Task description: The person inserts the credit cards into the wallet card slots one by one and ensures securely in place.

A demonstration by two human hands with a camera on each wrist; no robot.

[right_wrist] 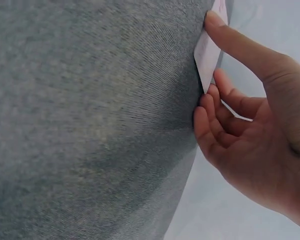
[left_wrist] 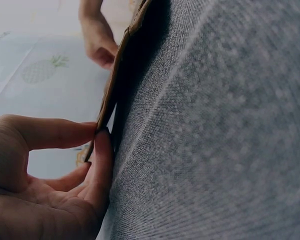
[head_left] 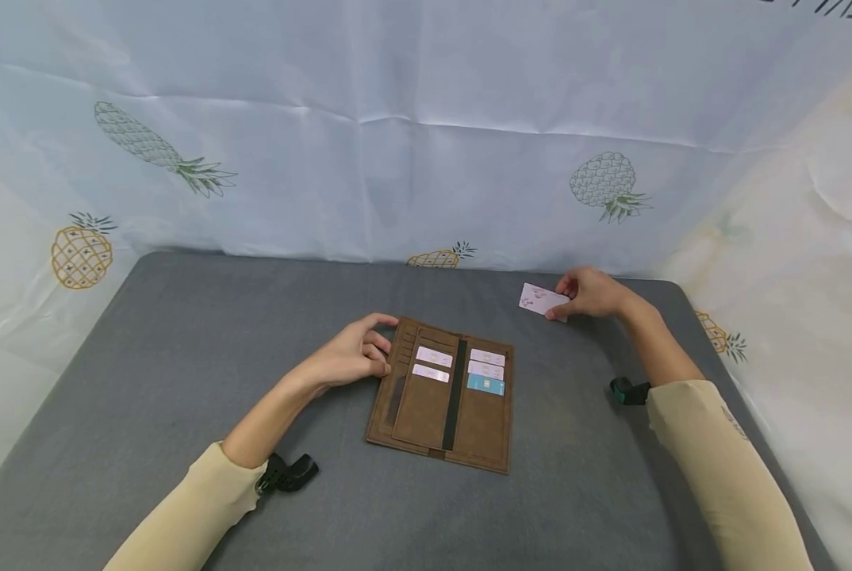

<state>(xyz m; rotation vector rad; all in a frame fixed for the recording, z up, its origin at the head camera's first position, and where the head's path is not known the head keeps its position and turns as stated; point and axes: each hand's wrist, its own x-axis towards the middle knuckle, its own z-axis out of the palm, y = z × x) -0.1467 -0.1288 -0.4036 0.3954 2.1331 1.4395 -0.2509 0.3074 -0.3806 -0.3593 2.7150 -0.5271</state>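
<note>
An open brown wallet [head_left: 485,432] lies on the grey table, with a dark strip down its fold. My left hand [head_left: 350,354] pinches its upper left edge; in the left wrist view, thumb and fingertips sit on either side of that edge [left_wrist: 110,92]. Two pinkish cards [head_left: 431,373] show in slots on the wallet's left half. On its right half are two more pinkish cards [head_left: 486,369] above a blue card [head_left: 485,385]. Near the table's far right corner, my right hand [head_left: 592,293] holds a pink patterned card [head_left: 539,299] by its right end, thumb on the card's face [right_wrist: 208,55].
A grey cloth covers the table [head_left: 255,333]. Behind it hangs a pale curtain [head_left: 397,182] with pineapple prints, which continues along both sides. Dark wrist camera mounts stick out at the left cuff [head_left: 288,473] and the right cuff [head_left: 629,392].
</note>
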